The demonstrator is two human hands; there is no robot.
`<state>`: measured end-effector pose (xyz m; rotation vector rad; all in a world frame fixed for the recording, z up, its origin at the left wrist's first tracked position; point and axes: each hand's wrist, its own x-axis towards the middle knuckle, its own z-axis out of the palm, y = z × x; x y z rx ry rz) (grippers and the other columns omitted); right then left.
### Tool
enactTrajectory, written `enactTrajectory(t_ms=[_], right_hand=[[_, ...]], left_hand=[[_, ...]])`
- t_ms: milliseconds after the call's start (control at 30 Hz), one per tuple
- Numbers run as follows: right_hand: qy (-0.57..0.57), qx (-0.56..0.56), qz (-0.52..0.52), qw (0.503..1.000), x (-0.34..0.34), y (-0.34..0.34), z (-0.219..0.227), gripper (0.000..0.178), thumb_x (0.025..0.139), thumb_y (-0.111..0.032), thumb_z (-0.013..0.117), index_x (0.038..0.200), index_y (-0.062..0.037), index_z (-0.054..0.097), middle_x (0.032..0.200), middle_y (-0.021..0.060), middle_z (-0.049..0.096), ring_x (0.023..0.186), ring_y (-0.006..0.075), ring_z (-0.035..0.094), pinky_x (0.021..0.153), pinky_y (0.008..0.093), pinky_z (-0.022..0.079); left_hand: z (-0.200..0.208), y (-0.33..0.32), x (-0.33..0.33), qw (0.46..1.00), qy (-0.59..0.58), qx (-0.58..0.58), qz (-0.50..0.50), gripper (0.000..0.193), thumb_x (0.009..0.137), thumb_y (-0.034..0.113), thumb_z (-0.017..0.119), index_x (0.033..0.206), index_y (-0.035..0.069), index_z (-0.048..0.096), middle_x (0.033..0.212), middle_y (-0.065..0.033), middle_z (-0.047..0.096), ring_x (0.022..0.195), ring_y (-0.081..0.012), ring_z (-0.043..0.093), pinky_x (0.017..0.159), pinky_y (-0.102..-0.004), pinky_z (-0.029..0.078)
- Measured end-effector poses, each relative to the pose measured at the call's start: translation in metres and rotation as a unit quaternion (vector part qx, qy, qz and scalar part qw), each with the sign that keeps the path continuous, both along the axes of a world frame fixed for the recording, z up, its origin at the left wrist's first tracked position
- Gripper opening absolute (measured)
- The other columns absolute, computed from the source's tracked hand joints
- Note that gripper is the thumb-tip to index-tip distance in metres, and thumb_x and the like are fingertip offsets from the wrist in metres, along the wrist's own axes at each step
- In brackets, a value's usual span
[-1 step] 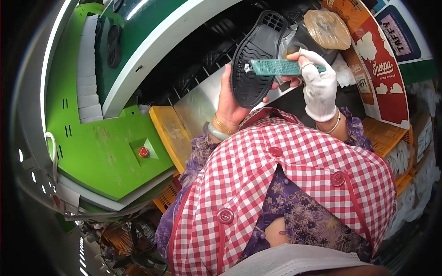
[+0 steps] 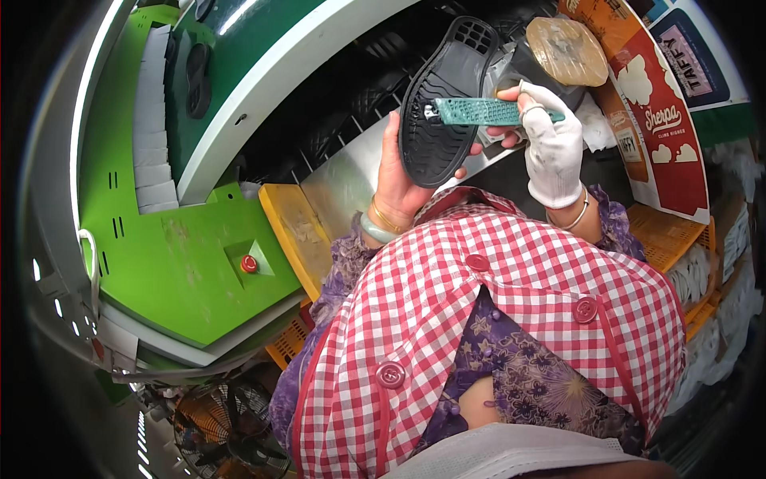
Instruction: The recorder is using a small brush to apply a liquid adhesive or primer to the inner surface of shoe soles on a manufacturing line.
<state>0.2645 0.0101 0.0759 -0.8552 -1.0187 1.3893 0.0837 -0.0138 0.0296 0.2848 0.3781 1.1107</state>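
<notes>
A black shoe sole (image 2: 455, 76) with a ridged inside and a grid of openings at its far end stands tilted in front of me. My bare left hand (image 2: 396, 172) is closed round its near end, thumb along the left edge and fingertips showing at the right. My right hand (image 2: 553, 156), in a white glove with bare fingertips, is closed on a green flat-handled tool (image 2: 479, 112) with a textured surface. The tool lies across the sole, and its small shiny tip is over the sole's left half. Whether the tip touches the sole I cannot tell.
A green machine with a red button (image 2: 250, 263) is on the left, beside a yellow crate (image 2: 291, 219). Behind the sole are a metal surface (image 2: 351, 172) and a plastic-wrapped tan block (image 2: 567, 51). A printed red carton (image 2: 662, 120) stands at the right. A fan (image 2: 231, 427) is lower left.
The green tool has tilted slightly, its handle end a little higher, and its tip has shifted slightly up the sole. My left hand keeps its place.
</notes>
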Motion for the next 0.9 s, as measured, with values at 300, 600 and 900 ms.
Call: enactTrajectory(t_ms=[300,600,900], right_hand=[[-0.016,-0.034,0.056,0.998,-0.006,-0.002,0.002,0.02,0.091,-0.012,0.05,0.098,0.0036,0.06,0.081,0.0084,0.063,0.067,0.0119,0.064,0.054,0.0182,0.049],[-0.06,-0.041,0.088,0.993,-0.01,-0.015,0.002,0.019,0.09,-0.01,0.051,0.101,0.0035,0.06,0.088,0.0059,0.062,0.069,0.0117,0.063,0.056,0.0177,0.048],[-0.099,-0.038,0.191,0.976,-0.006,-0.012,0.011,0.018,0.089,-0.009,0.052,0.098,0.004,0.061,0.081,0.0042,0.061,0.068,0.0074,0.059,0.06,0.0186,0.05]], left_hand=[[0.007,-0.003,0.004,1.0,0.01,-0.026,-0.002,0.068,0.089,0.062,0.027,0.127,0.008,0.042,0.116,-0.0176,0.054,0.095,-0.0303,0.059,0.062,-0.0385,0.054],[0.004,-0.006,-0.002,0.998,0.011,-0.058,0.007,0.081,0.082,0.073,0.023,0.124,0.007,0.046,0.113,-0.0139,0.056,0.092,-0.0272,0.059,0.065,-0.039,0.051],[0.0,-0.003,-0.01,0.998,0.029,-0.056,-0.02,0.088,0.079,0.077,0.015,0.125,0.008,0.046,0.112,-0.0134,0.057,0.09,-0.0276,0.059,0.063,-0.0354,0.048]])
